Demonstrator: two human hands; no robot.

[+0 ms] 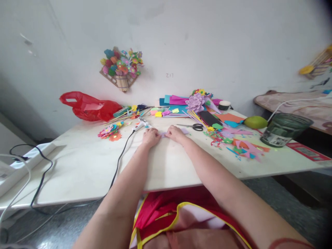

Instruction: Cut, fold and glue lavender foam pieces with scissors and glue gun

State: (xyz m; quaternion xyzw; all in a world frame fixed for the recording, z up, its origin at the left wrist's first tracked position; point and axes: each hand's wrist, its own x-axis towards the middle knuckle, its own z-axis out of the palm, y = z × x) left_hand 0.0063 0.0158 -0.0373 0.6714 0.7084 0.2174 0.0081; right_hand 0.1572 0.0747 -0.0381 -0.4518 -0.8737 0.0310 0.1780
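Observation:
Over the middle of the table, my left hand (151, 137) and my right hand (175, 134) are close together, fingers curled. Between them they pinch a thin lilac strip (163, 135), whether paper or craft foam I cannot tell. Part of the lilac material shows to the right of my right hand; the rest is hidden by my fingers. Just behind my left hand lies a white glue gun (140, 125) with a black cord. A pair of scissors (197, 127) with black handles rests to the right of my right hand.
Cut foam flowers (110, 132) lie at left beside a red plastic bag (89, 107). Coloured scraps (246, 148) and a glass jar (284, 129) are at right. A large lilac flower (195, 102) sits at the back. A power strip (28, 166) stands on the left edge.

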